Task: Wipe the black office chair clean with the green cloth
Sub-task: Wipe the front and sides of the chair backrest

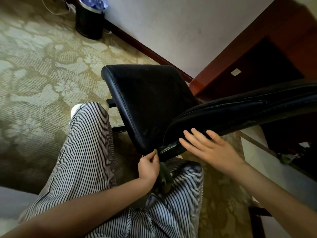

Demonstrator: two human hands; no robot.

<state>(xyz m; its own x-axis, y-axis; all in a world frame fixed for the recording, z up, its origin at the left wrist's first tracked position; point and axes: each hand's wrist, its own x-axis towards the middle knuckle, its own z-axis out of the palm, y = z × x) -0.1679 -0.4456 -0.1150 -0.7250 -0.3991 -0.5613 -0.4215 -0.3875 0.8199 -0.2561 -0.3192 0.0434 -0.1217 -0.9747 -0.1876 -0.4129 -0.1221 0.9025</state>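
Observation:
The black office chair (151, 97) stands in front of my legs, its seat facing up and its backrest (240, 114) curving off to the right. My left hand (148, 167) pinches the green cloth (164, 176) and holds its tip at the seam where seat and backrest meet. The rest of the cloth hangs down below that hand, dark and bunched. My right hand (207, 148) lies with straight, spread fingers against the lower rear edge of the backrest.
A black waste bin (89, 21) stands by the wall at the top. Patterned beige carpet (42, 69) covers the floor on the left. A reddish wooden desk (274, 54) stands right of the chair. My striped trousers (89, 160) fill the lower middle.

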